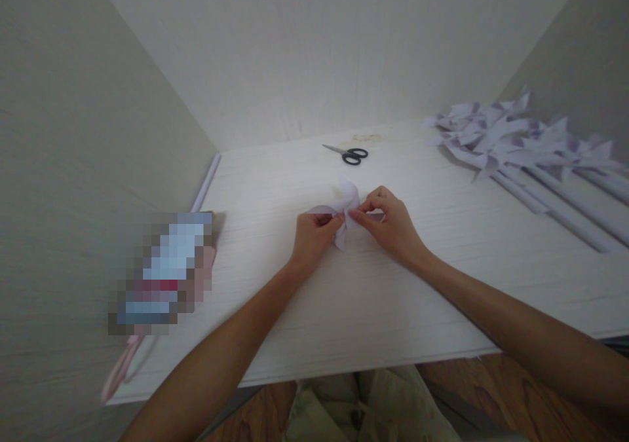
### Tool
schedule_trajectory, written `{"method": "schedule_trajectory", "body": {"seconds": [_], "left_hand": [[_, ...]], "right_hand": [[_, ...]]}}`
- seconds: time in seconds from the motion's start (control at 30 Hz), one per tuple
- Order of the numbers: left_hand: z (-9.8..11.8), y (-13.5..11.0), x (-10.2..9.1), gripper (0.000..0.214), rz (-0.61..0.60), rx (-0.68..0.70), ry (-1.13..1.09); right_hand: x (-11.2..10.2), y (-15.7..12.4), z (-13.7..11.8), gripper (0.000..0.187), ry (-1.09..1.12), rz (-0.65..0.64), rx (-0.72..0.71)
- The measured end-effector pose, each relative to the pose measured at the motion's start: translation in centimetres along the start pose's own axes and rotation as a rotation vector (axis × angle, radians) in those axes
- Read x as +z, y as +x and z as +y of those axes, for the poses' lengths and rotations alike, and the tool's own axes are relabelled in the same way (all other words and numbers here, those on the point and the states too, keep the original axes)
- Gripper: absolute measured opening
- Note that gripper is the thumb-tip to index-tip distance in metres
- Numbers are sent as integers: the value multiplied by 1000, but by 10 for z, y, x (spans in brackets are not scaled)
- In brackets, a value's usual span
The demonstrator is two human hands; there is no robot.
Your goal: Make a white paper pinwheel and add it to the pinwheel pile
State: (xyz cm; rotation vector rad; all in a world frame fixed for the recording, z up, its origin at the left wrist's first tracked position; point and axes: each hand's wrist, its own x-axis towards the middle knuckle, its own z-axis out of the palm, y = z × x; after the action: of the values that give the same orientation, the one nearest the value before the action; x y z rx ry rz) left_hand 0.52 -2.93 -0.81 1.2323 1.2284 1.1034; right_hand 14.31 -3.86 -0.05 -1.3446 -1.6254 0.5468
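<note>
Head cam: both hands meet at desk (442,285) centre on a pale paper pinwheel (345,201), folded blades half formed. Left hand (314,232) closed in a pinch on the left blade edge, thumb + forefinger tips pressed together on the paper. Right hand (388,222) also pinched shut, fingertips at the hub where blades converge, rest of fingers curled. Paper sits between the two hands, touching both, lower tip resting on or just above desk; can't tell which.

Step, my read: mid-assembly, gathering blade tips to the centre. Next move prob. needs the hub held tight w/ one hand while the other brings in the next tip; loose grip = blades spring back.

Around: scissors (350,153) lie beyond the hands, well apart, blades closed. Finished pinwheels on sticks (521,144) piled far right. Rolled paper stick (206,181) along left wall. Blurred-out object (164,275) near left edge, unreadable. Walls box in the desk on three sides.
</note>
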Motion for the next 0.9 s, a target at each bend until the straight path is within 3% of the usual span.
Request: {"method": "schedule_trajectory", "body": {"seconds": [0.33,0.63,0.77,0.83,0.9], "left_hand": [[0,-1,-1,19,-15,-7,-3],[-1,0,1,16,51,18,32],[-6,12,-9,15,152,38,-78],[-8,21,-17,16,224,70,-155],[-8,28,-24,16,283,78,-216]], "right_hand": [[0,0,-2,15,-95,52,-79],[1,0,1,13,-68,49,-115],[-14,11,10,15,-16,229,-165],[-24,18,20,14,-22,345,-98],[-32,23,31,11,-27,381,-26]]}}
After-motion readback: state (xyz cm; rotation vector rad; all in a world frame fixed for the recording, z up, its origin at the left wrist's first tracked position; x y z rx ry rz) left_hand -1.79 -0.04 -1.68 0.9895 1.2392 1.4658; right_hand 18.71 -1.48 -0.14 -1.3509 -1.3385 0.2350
